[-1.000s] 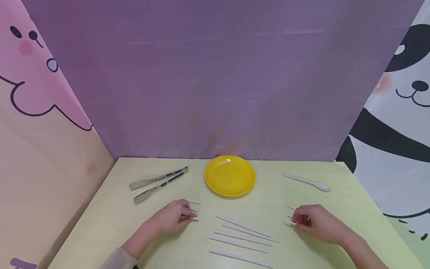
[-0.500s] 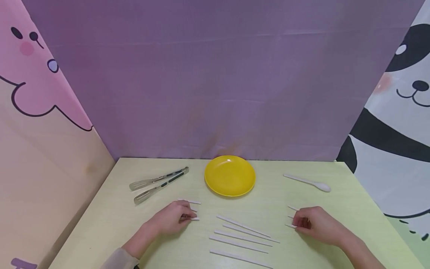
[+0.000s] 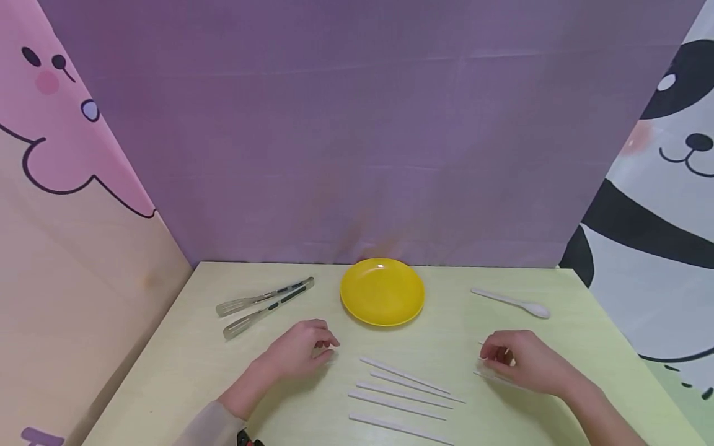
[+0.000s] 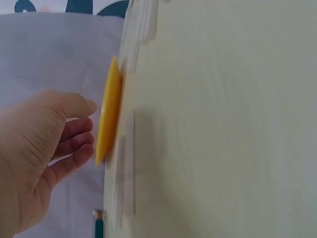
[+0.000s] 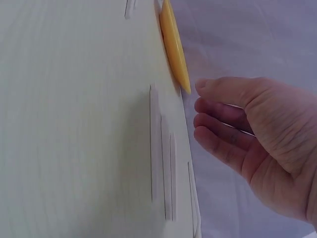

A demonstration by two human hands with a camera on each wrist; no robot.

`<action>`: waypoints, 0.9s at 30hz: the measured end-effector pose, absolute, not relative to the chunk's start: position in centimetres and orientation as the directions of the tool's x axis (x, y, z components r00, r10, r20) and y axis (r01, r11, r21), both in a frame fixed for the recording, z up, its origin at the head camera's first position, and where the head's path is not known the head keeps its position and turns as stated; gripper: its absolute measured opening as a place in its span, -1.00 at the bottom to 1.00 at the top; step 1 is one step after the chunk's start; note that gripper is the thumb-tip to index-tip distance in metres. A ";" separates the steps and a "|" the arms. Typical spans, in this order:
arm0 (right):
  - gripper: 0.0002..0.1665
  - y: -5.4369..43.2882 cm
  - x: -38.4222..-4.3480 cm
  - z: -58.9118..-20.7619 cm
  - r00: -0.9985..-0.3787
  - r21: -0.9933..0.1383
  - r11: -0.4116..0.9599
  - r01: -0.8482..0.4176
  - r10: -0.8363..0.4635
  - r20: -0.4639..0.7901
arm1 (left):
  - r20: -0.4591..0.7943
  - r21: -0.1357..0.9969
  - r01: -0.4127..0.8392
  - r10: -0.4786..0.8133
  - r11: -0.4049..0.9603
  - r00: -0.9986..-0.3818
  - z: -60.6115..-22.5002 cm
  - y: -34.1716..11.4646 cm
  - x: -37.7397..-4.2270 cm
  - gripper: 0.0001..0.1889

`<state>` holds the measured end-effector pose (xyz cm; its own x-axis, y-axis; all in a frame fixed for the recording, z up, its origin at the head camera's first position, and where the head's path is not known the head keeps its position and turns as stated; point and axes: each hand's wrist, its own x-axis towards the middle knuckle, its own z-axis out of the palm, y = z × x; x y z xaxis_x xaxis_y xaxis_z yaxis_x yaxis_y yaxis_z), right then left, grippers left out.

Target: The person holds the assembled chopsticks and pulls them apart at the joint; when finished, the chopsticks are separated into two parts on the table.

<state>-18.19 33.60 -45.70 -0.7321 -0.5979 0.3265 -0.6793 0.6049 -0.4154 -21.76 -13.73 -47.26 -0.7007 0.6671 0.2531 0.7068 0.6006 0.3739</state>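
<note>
My left hand [image 3: 301, 350] hovers left of centre, fingers loosely bent and holding nothing. Pale chopsticks [image 4: 130, 168] lie beneath it on the table, seen in the left wrist view; the hand hides them in the head view. On the right, my right hand [image 3: 527, 365] is raised just over another small group of chopsticks [image 5: 154, 144], which it partly covers in the head view. Its fingers are softly curved, and the right wrist view shows nothing between thumb and fingertips. Several more chopsticks [image 3: 404, 396] lie slanted, roughly side by side, between the hands.
A round yellow plate [image 3: 382, 291] sits at the back centre of the pale table [image 3: 167, 384]. Spread metal tongs [image 3: 287, 297] lie at the back left, and a pale spoon [image 3: 535, 309] at the back right. A purple backdrop [image 3: 379, 136] stands behind the table.
Both hands have let go of the chopsticks they were touching and lifted off. The left moved slightly right and away from me; the right rose slightly. The middle chopsticks stay put.
</note>
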 end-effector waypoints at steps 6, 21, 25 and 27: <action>-0.76 31.6 -18.4 -44.9 -0.726 -0.454 0.578 -0.679 -0.619 0.299 | 0.248 0.363 0.744 0.711 0.561 -0.658 -46.3 -11.3 -22.3 -0.88; -0.78 27.7 -19.0 -45.3 -0.707 -0.512 0.535 -0.672 -0.670 0.227 | 0.187 0.332 0.799 0.795 0.501 -0.577 -46.1 -7.2 -22.8 -0.88; -0.82 26.5 -19.1 -45.8 -0.701 -0.538 0.525 -0.660 -0.687 0.189 | 0.143 0.358 0.783 0.799 0.509 -0.584 -46.6 -6.4 -22.9 -0.87; -0.83 26.0 -19.2 -46.1 -0.703 -0.544 0.530 -0.650 -0.691 0.167 | 0.126 0.363 0.777 0.799 0.514 -0.588 -46.9 -6.1 -22.8 -0.87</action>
<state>-19.18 25.96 -46.10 -0.7029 -0.6914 0.1670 -0.6504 0.5297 -0.5445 -22.84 -6.14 -46.92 -0.5875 0.7993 0.1265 0.7772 0.5138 0.3634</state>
